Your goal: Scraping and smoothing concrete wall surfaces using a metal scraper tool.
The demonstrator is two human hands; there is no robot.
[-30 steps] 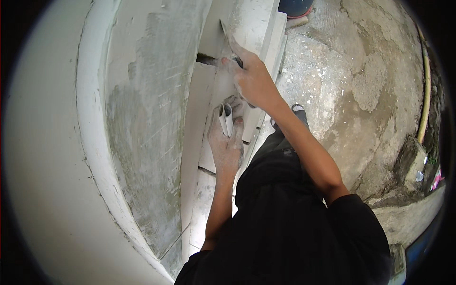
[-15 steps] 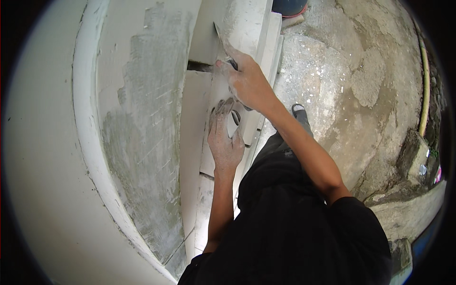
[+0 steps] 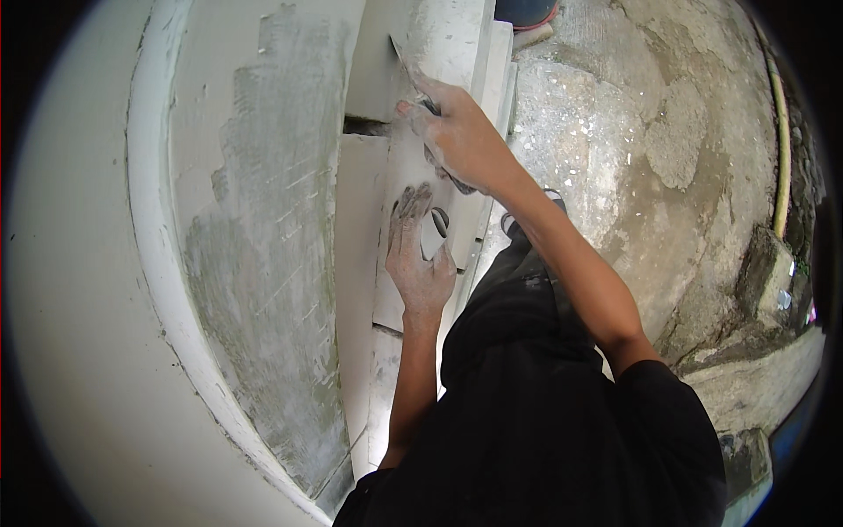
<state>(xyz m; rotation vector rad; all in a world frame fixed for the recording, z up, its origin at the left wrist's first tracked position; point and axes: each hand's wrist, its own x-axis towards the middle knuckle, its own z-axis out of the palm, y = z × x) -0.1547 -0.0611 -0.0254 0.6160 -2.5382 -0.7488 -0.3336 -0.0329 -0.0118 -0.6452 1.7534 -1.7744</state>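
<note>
My right hand (image 3: 465, 140), dusted white, is closed around the dark handle of a thin-bladed tool (image 3: 399, 57). Its narrow blade points up and left; I cannot make out its exact kind. Below it, my left hand (image 3: 420, 272), also powdery, lies with straight fingers along a pale ledge of blocks (image 3: 404, 162), thumb apart. Between that thumb and the fingers shows a small whitish object with a dark oval ring (image 3: 433, 237). Whether the left hand grips it is unclear. A dark gap (image 3: 366, 126) separates two pale pieces left of the right hand.
A wall with a rough grey patch (image 3: 263, 211) stands at the left, beside a curved white band (image 3: 158, 255). Concrete floor (image 3: 632, 149) with white crumbs lies to the right. A dark bucket (image 3: 525, 10) is at the top, and a yellowish pipe (image 3: 781, 149) runs along the far right.
My right hand and its tool have shifted slightly up, opening a wider space above my left hand, which stays on the ledge. A foot has moved a little.
</note>
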